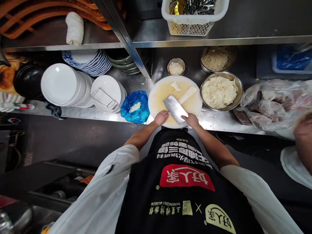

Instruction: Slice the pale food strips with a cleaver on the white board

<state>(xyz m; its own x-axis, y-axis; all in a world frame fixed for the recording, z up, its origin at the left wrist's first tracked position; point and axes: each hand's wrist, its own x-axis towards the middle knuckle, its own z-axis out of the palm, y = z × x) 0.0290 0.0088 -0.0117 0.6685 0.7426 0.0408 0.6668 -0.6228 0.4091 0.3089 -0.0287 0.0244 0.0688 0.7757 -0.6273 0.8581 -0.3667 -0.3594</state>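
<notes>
My right hand (191, 120) is closed round the handle end of a cleaver (173, 109), whose wide metal blade slants over a round white cutting board (156, 94). Just left of the blade, my left hand (161, 117) rests at the board's near edge with its fingers curled together. What those fingers press on, if anything, is too small to make out. Beyond the blade lies a long, pale, flat-looking strip of food (187, 94). A smaller white piece (175, 86) sits near the board's far side.
A blue plastic bag (135, 112) with something white inside is left of the board. Right stand a steel bowl (240, 92) of pale sheets, a bowl of shreds (215, 58) and a clear bag (275, 104). Plates (59, 84) are stacked left. Another person's arm (303, 139) shows far right.
</notes>
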